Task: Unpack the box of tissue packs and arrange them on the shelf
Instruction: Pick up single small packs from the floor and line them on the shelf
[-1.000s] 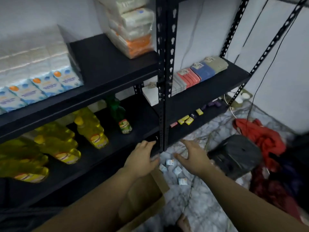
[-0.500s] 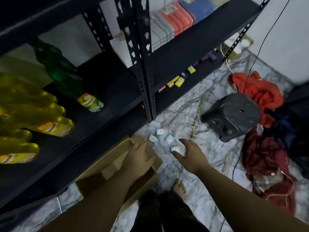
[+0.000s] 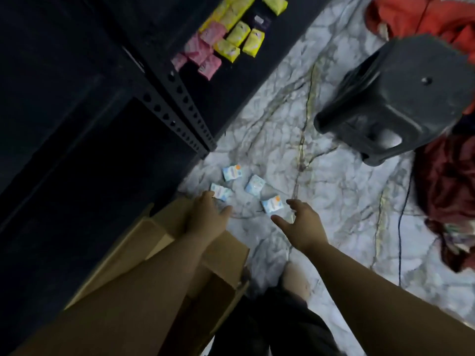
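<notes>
Several small white-and-blue tissue packs lie loose on the marble floor: one farthest away, one to its right, one by my left fingertips, one just ahead of my right hand. My left hand hovers over the far corner of the open cardboard box, fingers loosely spread, holding nothing. My right hand is spread open just short of the nearest pack, thumb pointing left. The black metal shelf stands to the left.
Yellow and pink small packs lie on the lowest shelf board. A dark plastic stool lies tipped on the right. Red and dark cloth is heaped at the right edge with a thin black cable. My bare foot is below.
My view has tilted further down toward the floor. Both hands have come lower and nearer the loose packs; the right hand has spread open beside the nearest pack.
</notes>
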{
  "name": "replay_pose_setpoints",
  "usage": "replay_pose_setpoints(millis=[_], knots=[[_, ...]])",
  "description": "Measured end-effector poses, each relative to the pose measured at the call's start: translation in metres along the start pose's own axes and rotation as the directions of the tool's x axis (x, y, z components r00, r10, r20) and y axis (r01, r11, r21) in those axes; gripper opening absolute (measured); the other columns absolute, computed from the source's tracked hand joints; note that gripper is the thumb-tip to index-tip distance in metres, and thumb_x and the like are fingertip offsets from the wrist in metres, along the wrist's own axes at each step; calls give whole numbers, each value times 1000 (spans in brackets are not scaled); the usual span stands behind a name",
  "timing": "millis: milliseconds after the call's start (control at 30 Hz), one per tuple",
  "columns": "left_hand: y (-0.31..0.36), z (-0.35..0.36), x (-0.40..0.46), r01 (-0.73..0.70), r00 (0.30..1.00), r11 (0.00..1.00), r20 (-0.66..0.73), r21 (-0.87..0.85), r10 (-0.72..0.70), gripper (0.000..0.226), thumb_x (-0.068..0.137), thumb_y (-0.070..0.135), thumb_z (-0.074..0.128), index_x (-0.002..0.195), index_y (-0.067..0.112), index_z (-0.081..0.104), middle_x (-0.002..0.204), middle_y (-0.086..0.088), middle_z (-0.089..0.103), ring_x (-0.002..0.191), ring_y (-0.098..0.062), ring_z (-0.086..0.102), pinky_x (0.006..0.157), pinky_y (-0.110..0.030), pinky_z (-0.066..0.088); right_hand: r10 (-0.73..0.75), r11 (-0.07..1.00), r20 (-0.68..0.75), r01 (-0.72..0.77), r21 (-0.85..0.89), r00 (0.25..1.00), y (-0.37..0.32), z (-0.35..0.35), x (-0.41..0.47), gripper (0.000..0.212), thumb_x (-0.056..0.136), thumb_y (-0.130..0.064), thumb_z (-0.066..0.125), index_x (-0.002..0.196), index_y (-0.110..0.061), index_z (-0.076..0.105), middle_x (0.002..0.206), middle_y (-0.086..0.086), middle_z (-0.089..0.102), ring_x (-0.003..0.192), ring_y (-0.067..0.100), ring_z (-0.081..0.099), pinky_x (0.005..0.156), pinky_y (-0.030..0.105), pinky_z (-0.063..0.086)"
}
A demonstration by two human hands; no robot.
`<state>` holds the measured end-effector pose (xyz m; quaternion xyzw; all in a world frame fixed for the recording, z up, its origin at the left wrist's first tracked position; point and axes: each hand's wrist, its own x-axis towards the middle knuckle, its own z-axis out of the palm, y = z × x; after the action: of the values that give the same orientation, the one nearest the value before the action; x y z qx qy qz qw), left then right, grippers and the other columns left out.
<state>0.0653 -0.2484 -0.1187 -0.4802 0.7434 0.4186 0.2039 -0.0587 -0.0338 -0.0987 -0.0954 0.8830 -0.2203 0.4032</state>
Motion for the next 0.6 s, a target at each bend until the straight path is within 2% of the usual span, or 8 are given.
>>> replay_pose_setpoints(millis=[167,267,367,433,500,600], knots=[[-16,44,84,112,990,994,-90,-8,-113,60,82,36,79,130,7,57,124,-14,67,113,-33,64,97,-41,52,56,994,-9,-55,90,998,42,44,72,69,80,-49,84,138,-21,59,132,7,62,123,27,58,100,40,50],[-21,67,122,185,978,982,-88,-28,-187,63,87,24,80,138,3,49,130,-8,62,117,-31,61,92,-31,46,105,986,-23,-102,131,994,64,70,104,73,78,-47,86,140,-19,57,131,9,62,120,28,59,99,41,51],[-31,86,151,277,953,960,-113,-41,-280,83,88,31,78,153,6,32,150,-18,47,130,-37,53,104,-40,46,169,974,-37,-161,159,985,82,93,130,78,78,-49,86,141,-17,54,133,10,62,120,29,60,97,40,52],[-39,97,167,314,939,949,-141,-23,-314,91,89,36,77,157,7,24,154,-20,39,133,-40,49,109,-46,46,201,970,-52,-191,153,978,92,106,144,78,80,-50,84,142,-14,53,136,11,61,124,30,58,99,39,50],[-46,104,177,352,926,935,-161,36,-342,92,88,38,77,157,8,24,154,-21,37,131,-42,50,108,-50,46,222,965,-63,-210,155,973,100,116,156,74,83,-48,83,141,-14,53,137,11,60,125,29,58,100,38,48],[-54,109,186,359,923,931,-173,61,-344,79,89,36,77,150,6,35,149,-21,39,123,-42,55,104,-49,50,223,966,-52,-213,148,973,107,128,169,70,83,-44,83,139,-15,54,136,10,61,125,30,58,103,41,50]])
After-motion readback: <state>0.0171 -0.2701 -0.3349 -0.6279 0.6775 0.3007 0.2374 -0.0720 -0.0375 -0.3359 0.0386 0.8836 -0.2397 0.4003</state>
